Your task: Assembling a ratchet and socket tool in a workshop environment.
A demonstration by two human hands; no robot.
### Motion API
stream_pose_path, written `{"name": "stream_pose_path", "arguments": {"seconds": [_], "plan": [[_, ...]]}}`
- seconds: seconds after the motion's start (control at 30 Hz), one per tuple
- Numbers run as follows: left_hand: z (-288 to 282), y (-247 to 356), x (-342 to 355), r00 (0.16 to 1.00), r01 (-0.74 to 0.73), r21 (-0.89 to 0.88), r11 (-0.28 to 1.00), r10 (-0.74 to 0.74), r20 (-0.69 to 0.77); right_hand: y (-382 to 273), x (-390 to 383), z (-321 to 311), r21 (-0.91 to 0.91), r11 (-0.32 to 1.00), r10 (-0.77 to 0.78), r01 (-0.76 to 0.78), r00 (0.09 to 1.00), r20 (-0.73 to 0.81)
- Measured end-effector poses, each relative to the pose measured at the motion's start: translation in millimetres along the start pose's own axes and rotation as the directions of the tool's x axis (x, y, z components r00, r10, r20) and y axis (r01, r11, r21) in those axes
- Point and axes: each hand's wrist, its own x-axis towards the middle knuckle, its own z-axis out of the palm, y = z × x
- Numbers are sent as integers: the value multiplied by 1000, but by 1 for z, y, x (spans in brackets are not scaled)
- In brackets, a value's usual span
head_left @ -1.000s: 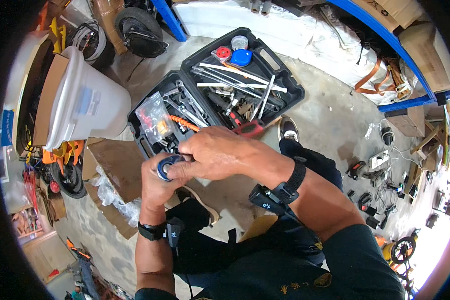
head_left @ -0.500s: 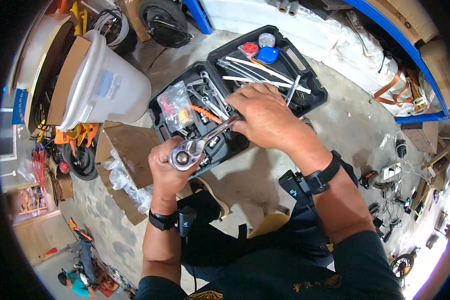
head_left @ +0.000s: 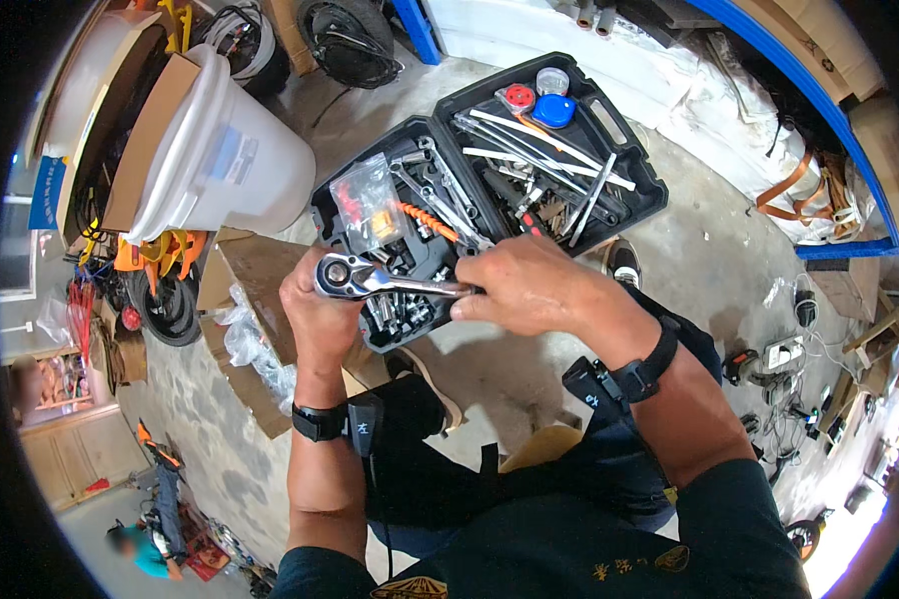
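Observation:
Between my two hands, level in front of me, is a chrome ratchet wrench (head_left: 395,284). My left hand (head_left: 315,309) is closed around its round head, whose drive side faces up. My right hand (head_left: 524,285) grips the handle's far end, hiding the tip. Below and beyond lies an open black tool case (head_left: 432,321). Its left half holds several combination spanners (head_left: 440,190), a clear plastic bag (head_left: 370,205), an orange coiled piece (head_left: 428,222) and loose sockets (head_left: 400,309). In its right half lie white strips (head_left: 509,157), a blue tape measure (head_left: 553,111) and a red round item (head_left: 518,97).
A large white plastic bucket (head_left: 260,165) stands left of the case. Nearer me is an open cardboard box (head_left: 260,280) with clear plastic wrap. A blue rack frame (head_left: 819,105) rises at the right, with a power strip (head_left: 784,349) and cables on the floor. Another person (head_left: 145,549) is far left.
The ratchet has swung from a slant to nearly level. My left hand has moved up and left, my right hand lower and slightly right. The view has shifted a little.

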Motion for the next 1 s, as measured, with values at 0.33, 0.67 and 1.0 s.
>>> {"name": "stream_pose_path", "arguments": {"seconds": [0.33,0.67,1.0], "plan": [[27,12,-28,965,81,-170,982,-35,259,19,-1,-21,-300,946,-30,-126,884,-467],[41,11,-33,873,-460,50,887,441,206,31,10,-24,499,866,267,-9,854,-447],[58,10,-50,809,-395,37,918,328,487,20,18,-30,858,233,380,457,770,-513]]}}
